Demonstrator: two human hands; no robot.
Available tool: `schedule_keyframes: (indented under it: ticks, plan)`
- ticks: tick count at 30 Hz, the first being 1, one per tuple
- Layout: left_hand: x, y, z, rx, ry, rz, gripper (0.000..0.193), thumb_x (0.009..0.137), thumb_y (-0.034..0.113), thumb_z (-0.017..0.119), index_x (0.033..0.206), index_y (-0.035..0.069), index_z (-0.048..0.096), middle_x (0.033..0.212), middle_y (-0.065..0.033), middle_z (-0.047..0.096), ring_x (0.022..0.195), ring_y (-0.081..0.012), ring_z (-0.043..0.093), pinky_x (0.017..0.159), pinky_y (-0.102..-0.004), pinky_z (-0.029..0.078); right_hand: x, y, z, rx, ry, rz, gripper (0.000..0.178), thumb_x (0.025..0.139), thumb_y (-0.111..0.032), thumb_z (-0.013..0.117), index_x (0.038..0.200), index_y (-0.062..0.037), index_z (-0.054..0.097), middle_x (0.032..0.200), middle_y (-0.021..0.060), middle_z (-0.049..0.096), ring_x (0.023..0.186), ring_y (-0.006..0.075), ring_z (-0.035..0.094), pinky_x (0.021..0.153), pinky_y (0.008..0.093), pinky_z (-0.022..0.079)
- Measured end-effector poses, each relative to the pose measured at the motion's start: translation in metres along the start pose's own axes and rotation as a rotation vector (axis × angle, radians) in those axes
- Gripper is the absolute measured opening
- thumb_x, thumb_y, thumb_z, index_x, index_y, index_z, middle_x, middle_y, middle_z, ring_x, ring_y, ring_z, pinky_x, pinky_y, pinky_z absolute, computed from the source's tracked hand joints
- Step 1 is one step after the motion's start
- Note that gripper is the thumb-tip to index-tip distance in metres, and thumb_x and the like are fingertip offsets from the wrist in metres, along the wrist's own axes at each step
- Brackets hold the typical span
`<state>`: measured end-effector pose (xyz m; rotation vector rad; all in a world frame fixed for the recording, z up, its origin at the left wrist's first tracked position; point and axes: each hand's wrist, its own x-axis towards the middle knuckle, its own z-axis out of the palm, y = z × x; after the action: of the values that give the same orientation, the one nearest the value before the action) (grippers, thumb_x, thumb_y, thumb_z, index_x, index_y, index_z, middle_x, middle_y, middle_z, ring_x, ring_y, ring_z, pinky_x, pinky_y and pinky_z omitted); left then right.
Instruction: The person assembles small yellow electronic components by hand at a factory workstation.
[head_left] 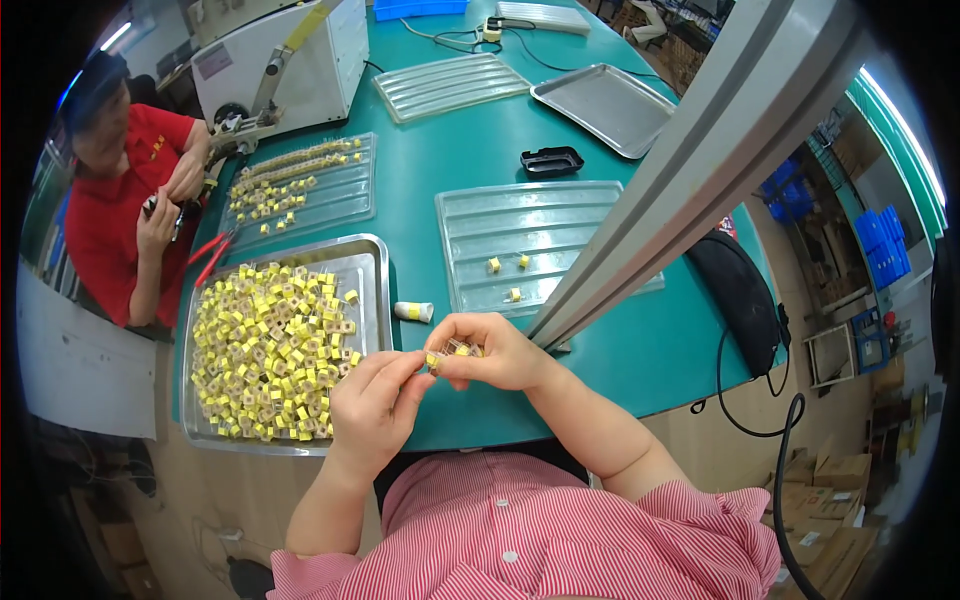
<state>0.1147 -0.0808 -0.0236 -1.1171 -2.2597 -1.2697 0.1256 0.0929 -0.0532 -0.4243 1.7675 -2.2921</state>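
Close together at the table's near edge, both my hands are closed on small parts. Between my left hand's point(375, 400) thumb and fingertips is the end of a small yellow-wrapped coil point(432, 360). My right hand point(505, 352) curls around a few more of these coils point(463, 349), with thin pins or wires sticking out; the fingers partly hide them. To the left, a metal tray point(383, 290) holds a heap of similar yellow coils point(265, 350). Ahead of my right hand lies a clear ribbed plastic tray point(470, 225) with 3 coils point(515, 295) on it.
A grey metal post point(690, 170) rises just right of my hands. A small white cylinder point(413, 311) lies by the metal tray. Farther off are red-handled pliers point(208, 258), a black holder point(552, 162), another metal tray point(610, 105) and a white machine point(280, 70). A co-worker in red point(125, 210) sits left.
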Motion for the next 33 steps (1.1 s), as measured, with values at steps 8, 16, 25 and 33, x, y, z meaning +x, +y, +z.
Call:
schedule_keyframes:
  ticks: [8,16,25,33]
  plan:
    - [0.001,-0.004,0.006,0.237,0.063,0.182,0.013,0.070,0.006,0.062,0.081,0.002,0.057,0.073,-0.0079,0.057,0.059,-0.0213,0.056,0.047,-0.0293,0.045,0.000,0.000,-0.005,0.030,-0.033,0.050,0.013,0.077,-0.010,0.059,0.085,-0.0009,0.054,0.071,0.0029,0.055,0.058,0.0069,0.051,0.050,0.0190,0.042]
    - [0.014,-0.002,-0.003,0.172,-0.114,0.025,0.007,0.071,0.007,0.060,0.073,0.003,0.055,0.063,-0.0081,0.052,0.052,-0.0219,0.052,0.045,-0.0300,0.041,-0.001,-0.001,-0.003,-0.090,-0.016,0.037,0.015,0.076,-0.012,0.060,0.085,-0.0017,0.055,0.069,0.0015,0.054,0.059,0.0061,0.051,0.050,0.0182,0.041]
    - [0.019,-0.013,-0.013,-0.589,-0.323,-0.659,0.010,0.075,0.006,0.060,0.076,-0.001,0.054,0.064,-0.0040,0.055,0.055,-0.0089,0.055,0.046,-0.0198,0.043,0.001,0.001,-0.002,-0.090,0.015,0.013,0.019,0.076,-0.018,0.061,0.085,-0.0018,0.056,0.068,0.0021,0.054,0.054,0.0069,0.051,0.049,0.0196,0.041]
    - [0.015,-0.020,-0.008,-0.954,-0.342,-0.773,0.013,0.074,0.005,0.060,0.077,-0.002,0.049,0.067,-0.0072,0.055,0.056,-0.0111,0.056,0.047,-0.0209,0.046,-0.001,-0.001,-0.003,-0.037,-0.036,0.041,0.022,0.076,-0.020,0.061,0.088,-0.0017,0.056,0.069,0.0018,0.054,0.055,0.0070,0.052,0.049,0.0192,0.041]
